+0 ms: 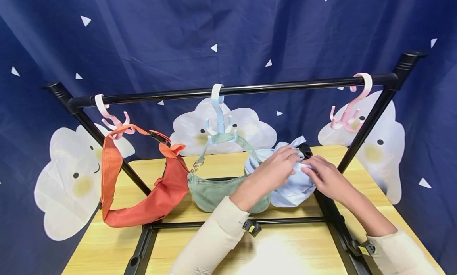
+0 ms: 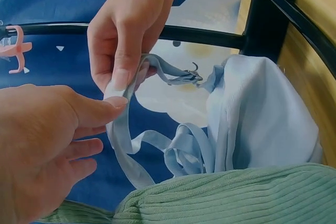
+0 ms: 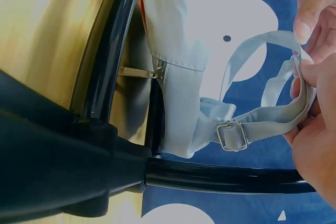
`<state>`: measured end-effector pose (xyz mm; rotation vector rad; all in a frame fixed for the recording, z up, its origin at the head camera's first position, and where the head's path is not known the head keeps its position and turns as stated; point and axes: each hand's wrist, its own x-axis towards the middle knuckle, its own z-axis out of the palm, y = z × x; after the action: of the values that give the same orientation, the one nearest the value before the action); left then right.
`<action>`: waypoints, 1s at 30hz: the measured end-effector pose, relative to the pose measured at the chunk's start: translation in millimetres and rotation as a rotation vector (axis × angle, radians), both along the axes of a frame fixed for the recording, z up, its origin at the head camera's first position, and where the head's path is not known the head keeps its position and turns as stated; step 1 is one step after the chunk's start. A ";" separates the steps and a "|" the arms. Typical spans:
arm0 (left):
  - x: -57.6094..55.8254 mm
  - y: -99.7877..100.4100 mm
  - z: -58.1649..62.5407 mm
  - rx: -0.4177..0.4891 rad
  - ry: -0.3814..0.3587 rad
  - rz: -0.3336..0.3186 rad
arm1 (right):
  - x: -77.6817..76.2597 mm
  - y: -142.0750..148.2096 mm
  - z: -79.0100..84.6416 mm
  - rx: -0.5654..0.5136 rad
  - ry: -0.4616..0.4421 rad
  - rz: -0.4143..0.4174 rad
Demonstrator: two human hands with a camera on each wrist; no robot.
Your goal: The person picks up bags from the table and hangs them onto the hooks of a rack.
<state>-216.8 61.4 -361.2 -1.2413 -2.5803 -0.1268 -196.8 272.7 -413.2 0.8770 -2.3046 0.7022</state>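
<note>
A light blue fabric bag [image 1: 292,187] stands on the wooden table to the right of a green corduroy bag [image 1: 221,193]. Its strap [image 3: 268,124] has a metal slider buckle [image 3: 232,136] and curves up to both hands. My left hand [image 1: 278,166] pinches the strap between thumb and fingers. Right beside it, my right hand [image 1: 323,175] also holds the strap, thumb on top and fingers curled behind. In the left wrist view the fingertips of both hands nearly meet on the strap [image 2: 122,129].
A black rack bar [image 1: 271,85] carries a blue hook [image 1: 218,116] with the green bag's strap, a pink hook [image 1: 114,120] with an orange-red bag [image 1: 157,199], and another pink hook [image 1: 348,112] at right. The rack's black post [image 1: 367,128] rises beside my right hand.
</note>
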 end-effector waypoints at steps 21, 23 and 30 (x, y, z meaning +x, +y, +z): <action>-0.9 4.3 -5.3 0.061 -0.054 -0.033 | 11.5 5.1 5.2 -0.019 0.003 -0.076; -0.1 4.5 -5.0 0.067 -0.063 -0.033 | 12.5 5.2 5.7 -0.020 0.019 -0.086; 1.0 4.0 -0.6 0.124 -0.007 -0.007 | 13.0 2.4 9.8 -0.047 0.080 -0.125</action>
<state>-215.7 65.4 -361.8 -1.2073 -2.5321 -0.2882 -183.9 275.1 -403.4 0.7194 -2.2404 0.6525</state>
